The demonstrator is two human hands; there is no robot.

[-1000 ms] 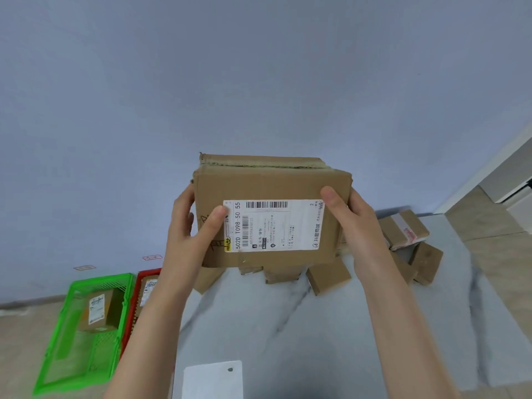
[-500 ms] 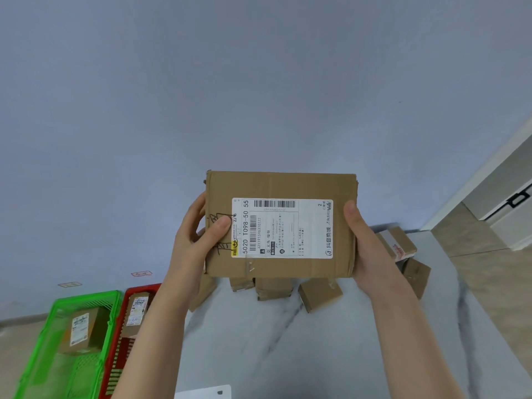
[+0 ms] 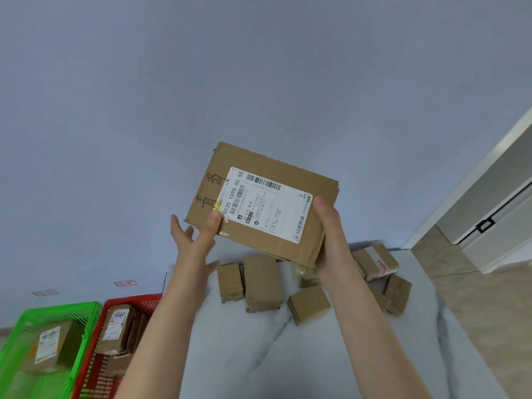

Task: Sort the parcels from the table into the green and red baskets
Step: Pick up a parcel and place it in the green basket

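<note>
Right hand point(image 3: 331, 243) gripping labelled parcel point(image 3: 259, 203), left hand point(image 3: 193, 246) spread, thumb touching, small label print illegible

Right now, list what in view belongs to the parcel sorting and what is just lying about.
Belongs to the job:
large labelled cardboard parcel, held by the right hand
left hand
small brown parcels on the marble table
green plastic basket
red plastic basket

Lying about:
red floor sticker
grey floor sticker

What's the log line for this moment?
held: labelled box, tilted, above table | right hand: gripping | left hand: open, thumb touching | green basket: one parcel | red basket: parcels
</note>
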